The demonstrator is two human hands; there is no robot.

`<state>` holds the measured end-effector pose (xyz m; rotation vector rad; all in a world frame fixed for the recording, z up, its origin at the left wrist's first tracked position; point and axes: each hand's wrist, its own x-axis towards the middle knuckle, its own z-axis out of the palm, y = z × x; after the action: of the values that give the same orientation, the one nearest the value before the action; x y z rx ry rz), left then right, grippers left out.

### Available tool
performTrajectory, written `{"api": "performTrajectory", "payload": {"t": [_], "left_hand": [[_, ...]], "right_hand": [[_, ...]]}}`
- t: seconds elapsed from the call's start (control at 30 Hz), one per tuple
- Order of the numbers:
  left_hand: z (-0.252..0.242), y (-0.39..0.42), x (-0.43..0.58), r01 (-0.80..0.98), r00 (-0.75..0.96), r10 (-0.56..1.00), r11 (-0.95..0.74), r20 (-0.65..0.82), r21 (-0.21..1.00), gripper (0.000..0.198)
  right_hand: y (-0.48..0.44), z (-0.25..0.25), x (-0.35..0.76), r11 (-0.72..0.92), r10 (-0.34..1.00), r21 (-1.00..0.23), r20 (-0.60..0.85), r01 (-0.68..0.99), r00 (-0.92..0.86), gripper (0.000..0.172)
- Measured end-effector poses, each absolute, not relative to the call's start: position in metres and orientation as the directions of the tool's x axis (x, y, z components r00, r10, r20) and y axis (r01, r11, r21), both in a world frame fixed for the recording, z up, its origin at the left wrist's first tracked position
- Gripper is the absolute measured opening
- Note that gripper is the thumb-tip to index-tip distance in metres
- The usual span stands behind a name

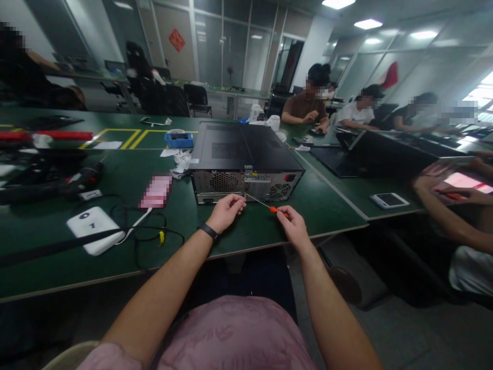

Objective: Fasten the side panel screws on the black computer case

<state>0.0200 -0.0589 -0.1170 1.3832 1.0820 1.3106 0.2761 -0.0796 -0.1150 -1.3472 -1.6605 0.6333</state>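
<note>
A black desktop computer case (265, 146) lies flat on the green table, its metal back panel turned toward me. My right hand (293, 226) is closed around the orange handle of a screwdriver (274, 209). The thin shaft slants up and left to the lower middle of the back panel, close to my left fingertips. My left hand (227, 211), with a dark band at the wrist, is pinched in front of that panel. Whatever lies between its thumb and finger is too small to make out. A round fan grille (280, 191) shows at the panel's right.
Left of the case sit a blue bin (178, 140) and crumpled white wrapping (182, 163). A white power bank (94, 229), cables and a blurred pink-screened phone (156, 192) lie nearer. To the right are another phone (389, 201), dark panels (335, 160) and a person's arms (450, 205).
</note>
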Motion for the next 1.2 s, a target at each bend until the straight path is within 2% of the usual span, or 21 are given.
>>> {"api": "performTrajectory", "payload": {"t": [0.23,0.47,0.7,1.2], "left_hand": [[-0.109,-0.06,0.019,-0.342,0.065,0.996,-0.04,0.066,0.939,0.051],[-0.102,-0.061,0.012,-0.525,0.089,0.996,0.035,0.014,0.85,0.05],[-0.1,-0.061,0.01,-0.587,0.108,0.994,0.084,-0.025,0.805,0.043],[-0.1,-0.062,0.012,-0.593,0.117,0.991,0.118,-0.06,0.796,0.037]], "right_hand": [[-0.079,-0.116,0.278,0.28,0.951,-0.818,0.307,0.503,-0.031,0.036],[-0.082,-0.116,0.278,0.295,0.948,-0.815,0.313,0.498,-0.049,0.035],[-0.083,-0.113,0.277,0.308,0.945,-0.81,0.322,0.499,-0.061,0.036],[-0.084,-0.112,0.274,0.313,0.944,-0.781,0.317,0.541,-0.089,0.035]]}}
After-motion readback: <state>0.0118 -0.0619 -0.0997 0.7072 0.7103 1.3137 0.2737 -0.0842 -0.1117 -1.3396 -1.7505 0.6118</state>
